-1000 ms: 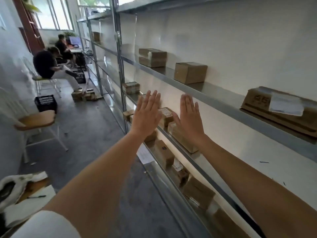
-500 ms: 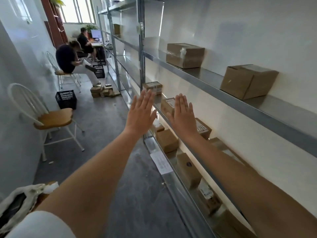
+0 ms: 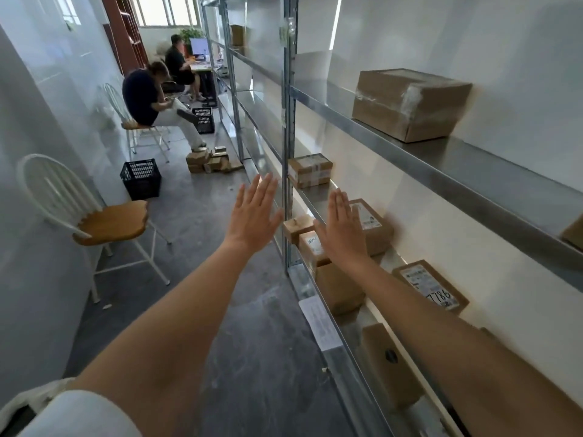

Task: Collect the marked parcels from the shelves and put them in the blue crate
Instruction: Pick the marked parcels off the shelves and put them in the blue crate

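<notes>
Head view is showing both hands, left (image 3: 252, 212) and right (image 3: 342, 227), reaching out empty with fingers straight toward parcels (image 3: 369, 225) lying beside the shelf post (image 3: 288, 152), so checking each label for marks before gripping seems wise.

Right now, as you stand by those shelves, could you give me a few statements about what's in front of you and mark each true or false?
1. Both hands, left hand and right hand, are open and hold nothing. True.
2. A parcel sits on the upper shelf. True.
3. The white chair has someone sitting in it. False: its seat is free.
4. The nearest floor crate is blue. False: it is black.
</notes>
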